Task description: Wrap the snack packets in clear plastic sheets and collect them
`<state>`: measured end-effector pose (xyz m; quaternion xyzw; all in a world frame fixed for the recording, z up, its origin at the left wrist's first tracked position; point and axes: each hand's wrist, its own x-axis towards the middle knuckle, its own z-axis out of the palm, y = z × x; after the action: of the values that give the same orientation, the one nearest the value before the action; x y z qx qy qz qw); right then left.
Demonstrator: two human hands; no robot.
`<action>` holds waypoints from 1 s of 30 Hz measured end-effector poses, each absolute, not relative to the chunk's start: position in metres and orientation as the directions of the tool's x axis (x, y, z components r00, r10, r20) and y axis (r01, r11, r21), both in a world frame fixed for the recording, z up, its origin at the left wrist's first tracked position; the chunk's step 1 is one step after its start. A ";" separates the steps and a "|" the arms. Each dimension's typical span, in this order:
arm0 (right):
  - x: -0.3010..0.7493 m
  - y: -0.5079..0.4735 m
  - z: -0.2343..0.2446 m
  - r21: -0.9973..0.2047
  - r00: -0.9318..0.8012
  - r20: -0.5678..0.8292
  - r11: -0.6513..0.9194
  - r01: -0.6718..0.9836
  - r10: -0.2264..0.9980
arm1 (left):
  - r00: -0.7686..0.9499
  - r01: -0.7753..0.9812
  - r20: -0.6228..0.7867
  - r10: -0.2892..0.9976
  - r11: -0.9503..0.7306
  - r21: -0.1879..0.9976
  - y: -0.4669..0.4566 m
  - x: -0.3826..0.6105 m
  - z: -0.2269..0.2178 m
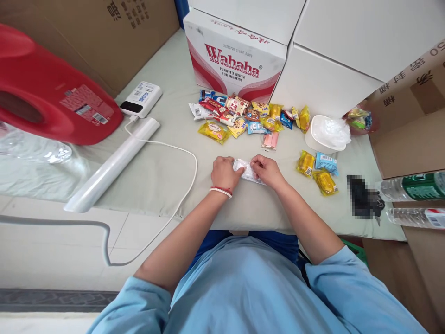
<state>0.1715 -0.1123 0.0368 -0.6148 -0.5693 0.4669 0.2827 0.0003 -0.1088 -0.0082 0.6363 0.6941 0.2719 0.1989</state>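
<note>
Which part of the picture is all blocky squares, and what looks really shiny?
In the head view, blocky squares hide a black thing on the right; in the head view, pale glare streaks the plastic roll and the clear bag; also in the head view, marks on the white packet are too faint to read.

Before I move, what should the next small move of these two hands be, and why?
I'd probably steady the whitish packet with the left hand and gently smooth its right end with the right hand: both hands are already on it, and its surface looks crinkled. What it contains is too unclear to tell.
</note>
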 end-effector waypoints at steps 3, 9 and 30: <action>0.167 -0.114 0.038 -0.875 -0.047 -0.262 -0.217 0.433 0.964 | 0.015 0.816 0.012 1.000 -0.019 0.578 -0.097 -0.002 0.001; 0.162 -0.136 0.056 -0.821 -0.032 -0.126 -0.086 0.564 0.992 | 0.092 0.740 -0.004 0.996 -0.066 0.670 -0.114 0.007 0.036; 0.193 -0.193 0.044 -0.897 -0.084 -0.423 -0.430 -0.106 0.902 | 0.288 -0.071 0.070 0.955 -0.052 0.996 -0.177 0.037 0.021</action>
<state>0.1927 -0.1927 0.0437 -0.5511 -0.3614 0.6414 0.3929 0.0370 -0.1766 0.0212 0.5674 0.3897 0.4518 0.5675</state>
